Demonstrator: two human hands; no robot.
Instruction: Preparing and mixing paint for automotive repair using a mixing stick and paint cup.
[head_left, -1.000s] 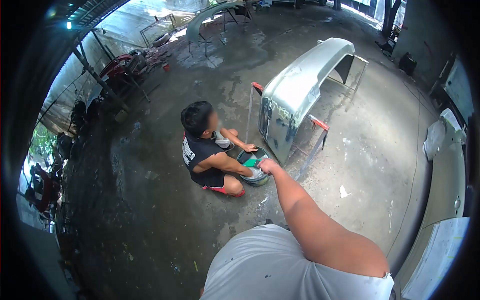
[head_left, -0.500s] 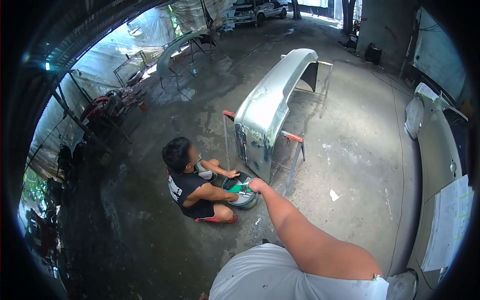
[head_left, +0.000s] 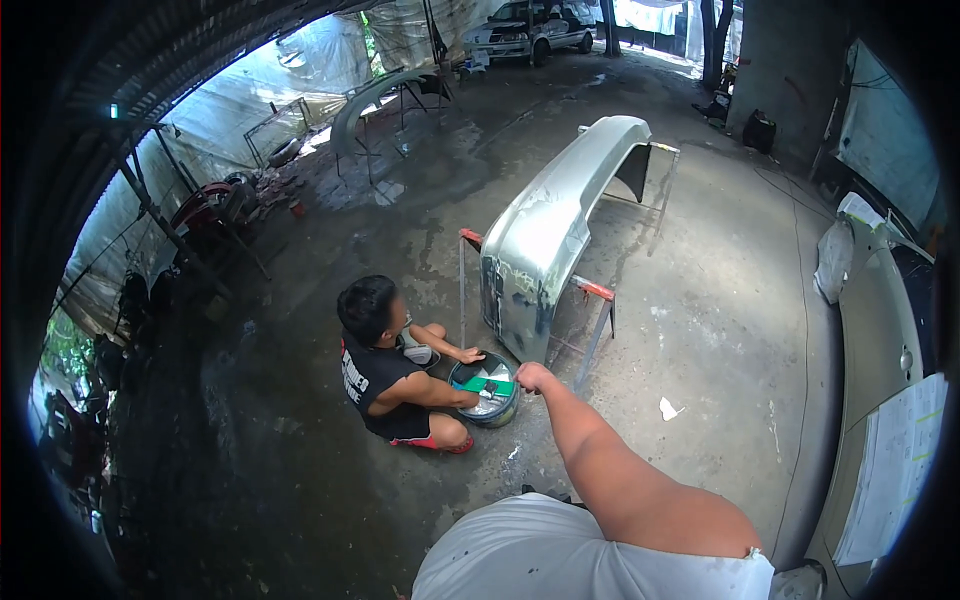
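My right hand reaches down to the right rim of a dark tub, its fingers curled; what they hold, if anything, is too small to make out. A flat green object with a small dark piece on it sits in the tub beside my fingertips, among pale liquid or material. A person in a black sleeveless top squats left of the tub, one hand at its rim, the other dipped inside. Just behind the tub, a silver bumper with patchy paint rests on metal stands. My left hand is not in view.
A car door panel with paper on it stands along the right. A grey panel on stands, a white car and a wall are farther back. Dark clutter and poles line the left side over wet concrete.
My right hand has drawn slightly away from the green object, which it was touching earlier. The view has tilted up, bringing the white car into sight and shifting the squatting person lower in frame.
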